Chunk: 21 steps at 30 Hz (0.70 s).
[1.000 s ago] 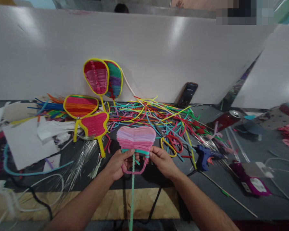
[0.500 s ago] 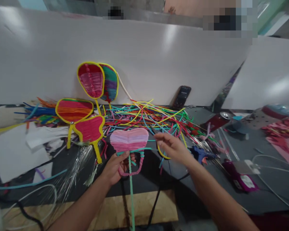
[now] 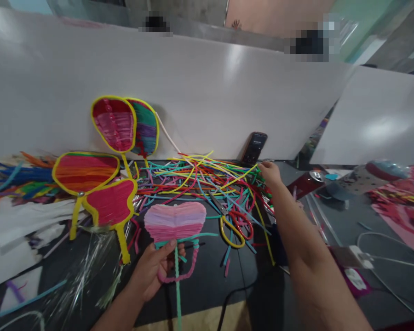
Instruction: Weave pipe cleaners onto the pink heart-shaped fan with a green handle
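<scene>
Pink and lilac fuzzy shape [image 3: 175, 218], held up in left hand [image 3: 157, 264] over the near part of dark table [image 3: 207, 294], with thumb in front of its bottom edge and fingers closed behind. Under the thumb, pale green stem [image 3: 178, 289]; beside it, pink loop [image 3: 194, 264] hanging down. At right end of the colourful pipe cleaner pile [image 3: 179, 177], just below phone [image 3: 255, 146], right hand [image 3: 269, 174] with fingers bent close together; not possible to tell if holding something. Between shape and right forearm, scissors [image 3: 232, 230] lying flat.
</scene>
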{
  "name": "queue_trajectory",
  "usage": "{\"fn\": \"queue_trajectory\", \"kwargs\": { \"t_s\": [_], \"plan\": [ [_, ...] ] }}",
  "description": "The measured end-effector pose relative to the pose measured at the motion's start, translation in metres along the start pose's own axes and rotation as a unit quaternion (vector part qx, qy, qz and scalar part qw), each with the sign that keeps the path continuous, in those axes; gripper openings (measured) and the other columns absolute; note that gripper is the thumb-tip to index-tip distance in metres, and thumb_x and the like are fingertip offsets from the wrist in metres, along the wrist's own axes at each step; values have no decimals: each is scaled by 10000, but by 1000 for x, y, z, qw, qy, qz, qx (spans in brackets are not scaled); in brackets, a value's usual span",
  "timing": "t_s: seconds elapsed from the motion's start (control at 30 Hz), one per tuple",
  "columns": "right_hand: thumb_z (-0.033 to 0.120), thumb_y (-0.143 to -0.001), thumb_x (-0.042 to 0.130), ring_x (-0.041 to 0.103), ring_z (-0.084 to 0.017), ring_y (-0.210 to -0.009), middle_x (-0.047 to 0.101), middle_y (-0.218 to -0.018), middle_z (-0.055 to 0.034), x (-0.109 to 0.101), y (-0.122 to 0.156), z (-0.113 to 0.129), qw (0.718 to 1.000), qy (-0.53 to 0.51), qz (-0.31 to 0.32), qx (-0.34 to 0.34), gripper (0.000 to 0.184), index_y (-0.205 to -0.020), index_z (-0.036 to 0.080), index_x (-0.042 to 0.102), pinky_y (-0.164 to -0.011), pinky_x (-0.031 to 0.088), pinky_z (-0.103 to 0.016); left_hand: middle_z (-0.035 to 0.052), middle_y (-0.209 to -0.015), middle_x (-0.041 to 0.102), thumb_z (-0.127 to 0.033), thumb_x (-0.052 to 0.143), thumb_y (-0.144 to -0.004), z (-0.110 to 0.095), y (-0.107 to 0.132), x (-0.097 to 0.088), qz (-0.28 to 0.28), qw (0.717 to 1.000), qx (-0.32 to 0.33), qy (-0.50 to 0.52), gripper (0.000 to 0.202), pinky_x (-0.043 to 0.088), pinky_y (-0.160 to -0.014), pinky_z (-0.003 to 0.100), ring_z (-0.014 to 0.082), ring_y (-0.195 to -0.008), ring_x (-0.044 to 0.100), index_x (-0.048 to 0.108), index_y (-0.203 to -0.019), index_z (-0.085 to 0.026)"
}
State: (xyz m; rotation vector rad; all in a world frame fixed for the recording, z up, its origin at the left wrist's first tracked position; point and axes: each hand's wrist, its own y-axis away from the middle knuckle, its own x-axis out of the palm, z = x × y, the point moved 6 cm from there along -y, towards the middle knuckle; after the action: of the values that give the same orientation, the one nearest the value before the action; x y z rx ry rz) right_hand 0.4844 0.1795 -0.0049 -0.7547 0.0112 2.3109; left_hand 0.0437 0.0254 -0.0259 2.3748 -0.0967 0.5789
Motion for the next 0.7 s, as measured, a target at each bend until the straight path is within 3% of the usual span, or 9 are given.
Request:
{"fn": "queue_trajectory", "kwargs": {
  "t_s": [0.27,0.7],
  "plan": [
    [421,-665,618,597,-219,-769,675,-811,-116,20,-31,-27,998,48,-10,25,469,-953,54,661,-671,459,-302,62,-675,712,-288,834,-525,3,1,-4,-23,999,-36,12,287,531,-590,257,196,-649,677,667,-690,-123],
    [445,-650,630,630,-255,-752,711,-813,-137,30,-42,-30,996,88,2,10,420,-871,95,702,-633,453,-302,68,-668,705,-289,837,-505,2,0,-4,-50,998,-47,2,279,552,-614,298,227,-675,680,677,-666,-126]
  ]
}}
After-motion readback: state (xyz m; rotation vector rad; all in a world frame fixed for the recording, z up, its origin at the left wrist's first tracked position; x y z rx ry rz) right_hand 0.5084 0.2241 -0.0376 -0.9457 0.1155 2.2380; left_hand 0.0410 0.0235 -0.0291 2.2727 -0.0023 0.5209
